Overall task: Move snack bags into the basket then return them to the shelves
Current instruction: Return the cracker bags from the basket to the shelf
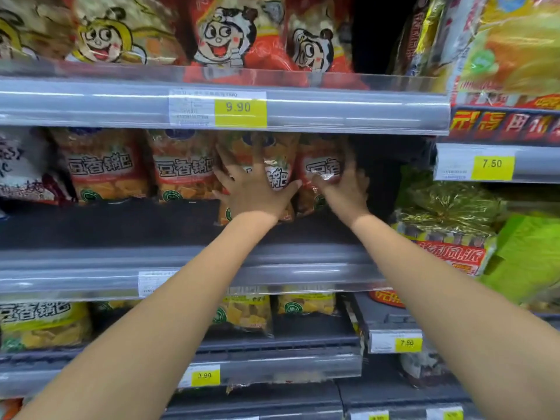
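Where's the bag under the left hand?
Head view, centre: the bag stands on the middle shelf under the 9.90 tag; the right hand grips the next bag to its right.

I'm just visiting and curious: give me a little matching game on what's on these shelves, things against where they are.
1 left hand
2 9.90 tag
3 yellow bags
4 cartoon bags

A highest in view
B one shelf below the red bag
C flat on the red bag
D rail just above the red bag

Pairs: 1-C, 2-D, 3-B, 4-A
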A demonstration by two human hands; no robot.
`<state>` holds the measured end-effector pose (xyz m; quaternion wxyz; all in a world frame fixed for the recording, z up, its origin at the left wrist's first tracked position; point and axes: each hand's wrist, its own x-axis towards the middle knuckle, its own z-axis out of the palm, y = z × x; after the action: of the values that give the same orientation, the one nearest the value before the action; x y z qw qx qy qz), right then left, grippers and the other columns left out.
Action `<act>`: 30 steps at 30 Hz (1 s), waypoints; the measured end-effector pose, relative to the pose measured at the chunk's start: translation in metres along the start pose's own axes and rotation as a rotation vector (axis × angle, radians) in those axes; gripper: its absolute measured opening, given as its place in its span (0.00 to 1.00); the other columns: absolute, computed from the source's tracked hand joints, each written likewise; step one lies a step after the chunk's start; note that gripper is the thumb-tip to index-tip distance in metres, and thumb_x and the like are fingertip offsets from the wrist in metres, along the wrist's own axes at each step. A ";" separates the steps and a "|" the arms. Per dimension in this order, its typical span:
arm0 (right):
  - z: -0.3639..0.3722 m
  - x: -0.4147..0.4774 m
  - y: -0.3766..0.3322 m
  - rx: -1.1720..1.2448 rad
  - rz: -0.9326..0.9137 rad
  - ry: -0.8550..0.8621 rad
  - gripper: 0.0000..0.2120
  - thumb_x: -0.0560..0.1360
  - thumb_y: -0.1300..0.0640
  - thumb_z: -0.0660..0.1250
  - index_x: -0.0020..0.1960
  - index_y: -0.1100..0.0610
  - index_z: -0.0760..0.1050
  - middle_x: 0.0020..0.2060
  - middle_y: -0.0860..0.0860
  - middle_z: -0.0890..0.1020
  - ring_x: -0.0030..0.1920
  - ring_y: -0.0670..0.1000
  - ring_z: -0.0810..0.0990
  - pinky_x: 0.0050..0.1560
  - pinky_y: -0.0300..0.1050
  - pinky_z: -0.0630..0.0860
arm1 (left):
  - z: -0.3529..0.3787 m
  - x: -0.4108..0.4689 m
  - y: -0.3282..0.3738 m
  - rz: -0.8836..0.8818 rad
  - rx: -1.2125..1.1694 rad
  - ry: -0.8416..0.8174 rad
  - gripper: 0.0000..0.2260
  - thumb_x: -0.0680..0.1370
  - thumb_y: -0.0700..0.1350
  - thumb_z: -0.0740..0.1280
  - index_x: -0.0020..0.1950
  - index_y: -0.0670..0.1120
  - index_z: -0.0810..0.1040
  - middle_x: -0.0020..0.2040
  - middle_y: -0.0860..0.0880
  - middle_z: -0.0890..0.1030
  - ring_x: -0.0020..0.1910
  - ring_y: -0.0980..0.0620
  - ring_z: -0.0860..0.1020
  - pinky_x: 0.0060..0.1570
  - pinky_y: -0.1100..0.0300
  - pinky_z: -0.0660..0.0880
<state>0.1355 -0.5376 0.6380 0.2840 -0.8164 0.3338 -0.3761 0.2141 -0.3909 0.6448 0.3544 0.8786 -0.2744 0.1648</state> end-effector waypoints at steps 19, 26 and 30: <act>0.030 0.024 -0.009 0.038 0.184 -0.021 0.55 0.70 0.38 0.71 0.78 0.51 0.35 0.72 0.65 0.59 0.72 0.65 0.58 0.69 0.62 0.60 | 0.016 0.013 -0.009 -0.091 0.105 -0.055 0.42 0.75 0.63 0.64 0.75 0.64 0.34 0.76 0.33 0.47 0.68 0.33 0.63 0.55 0.40 0.74; 0.001 -0.002 -0.029 -0.082 0.224 -0.066 0.54 0.69 0.34 0.69 0.79 0.59 0.42 0.74 0.64 0.58 0.74 0.65 0.56 0.70 0.58 0.59 | -0.008 0.008 -0.017 -0.039 -0.014 -0.147 0.46 0.71 0.67 0.67 0.78 0.54 0.43 0.76 0.35 0.47 0.74 0.33 0.53 0.69 0.37 0.60; -0.013 -0.055 -0.055 -0.285 0.041 0.036 0.36 0.74 0.44 0.68 0.73 0.60 0.59 0.68 0.62 0.66 0.68 0.63 0.63 0.65 0.55 0.65 | -0.037 -0.020 -0.024 0.019 0.120 -0.085 0.44 0.74 0.67 0.62 0.78 0.46 0.46 0.76 0.34 0.49 0.75 0.34 0.51 0.72 0.39 0.50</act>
<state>0.1165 -0.4650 0.6609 0.1668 -0.8345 0.4057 -0.3335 0.2093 -0.3431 0.6480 0.2873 0.9019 -0.2871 0.1469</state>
